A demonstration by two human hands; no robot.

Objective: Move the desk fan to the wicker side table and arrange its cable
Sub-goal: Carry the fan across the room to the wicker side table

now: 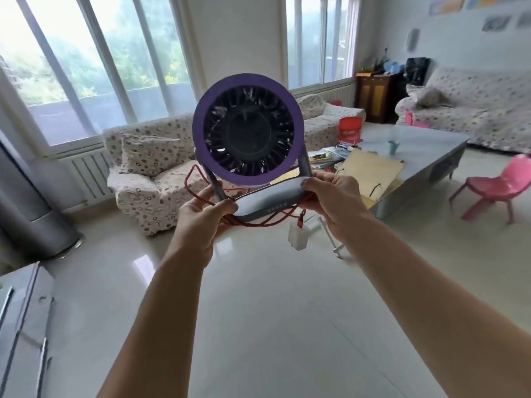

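Observation:
A desk fan (247, 129) with a purple ring, dark blades and a grey base is held up in the air at chest height in front of me. My left hand (201, 216) grips the left end of the base, with loops of the red cable (258, 222) bunched in it. My right hand (334, 193) grips the right end of the base. The cable hangs below the base and ends in a white plug adapter (298, 235) that dangles freely. No wicker side table is in view.
A patterned armchair (146, 179) stands ahead on the left under the windows. A glass coffee table (425, 156) with papers sits at the right, a pink child's chair (500, 188) beside it. A sofa (471, 110) lines the far right wall. Glossy tiled floor (273, 311) lies below.

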